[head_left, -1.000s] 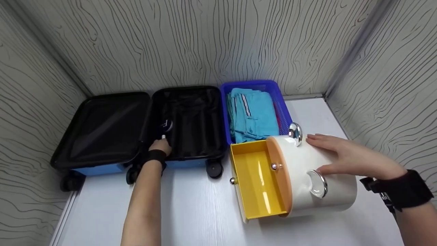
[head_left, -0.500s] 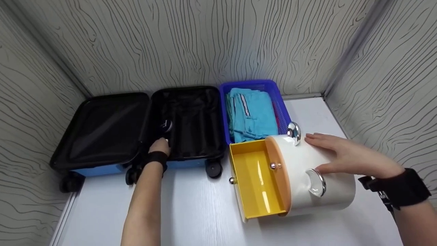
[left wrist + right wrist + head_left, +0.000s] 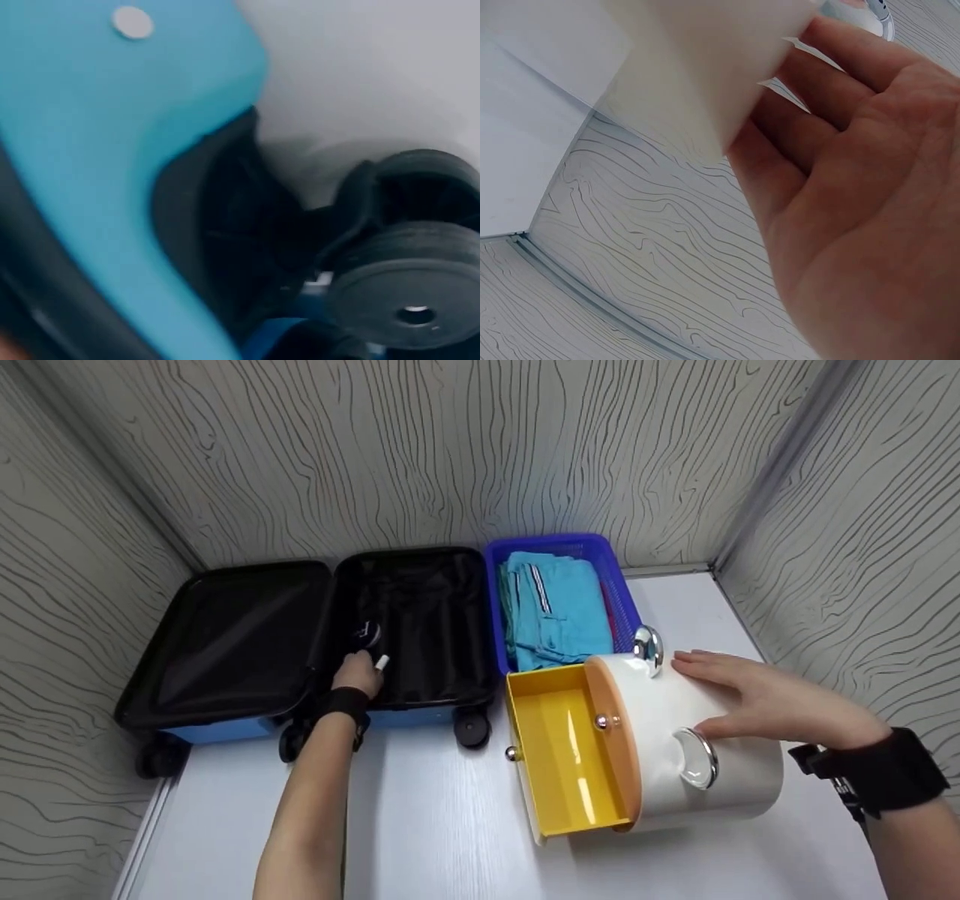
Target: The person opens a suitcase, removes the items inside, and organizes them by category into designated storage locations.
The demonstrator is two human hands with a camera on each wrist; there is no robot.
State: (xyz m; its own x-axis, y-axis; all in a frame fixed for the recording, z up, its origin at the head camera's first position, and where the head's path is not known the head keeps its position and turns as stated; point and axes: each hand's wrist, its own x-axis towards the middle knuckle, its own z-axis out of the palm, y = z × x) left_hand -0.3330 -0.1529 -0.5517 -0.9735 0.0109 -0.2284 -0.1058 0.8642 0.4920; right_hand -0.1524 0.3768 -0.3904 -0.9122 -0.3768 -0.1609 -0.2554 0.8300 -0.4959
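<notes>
My left hand is inside the right half of the open suitcase, gripping a small object whose white end sticks out past the fingers. The rest of that object is hidden in the hand. Just beyond the fingers lies a dark round item with a white mark. My right hand rests with extended fingers on the curved white body of a drawer box, its thumb by the chrome-rimmed handle recess. The box's yellow drawer is pulled out to the left. In the right wrist view the hand lies flat against the white shell.
A blue basket with folded turquoise clothing stands between suitcase and drawer box. The suitcase's other half lies open at left. Black wheels jut from its near side; one wheel shows large in the left wrist view. Patterned walls enclose the table.
My left hand has shifted slightly forward in the suitcase, and the white end now points out to its right. The right hand stays on the drawer box.
</notes>
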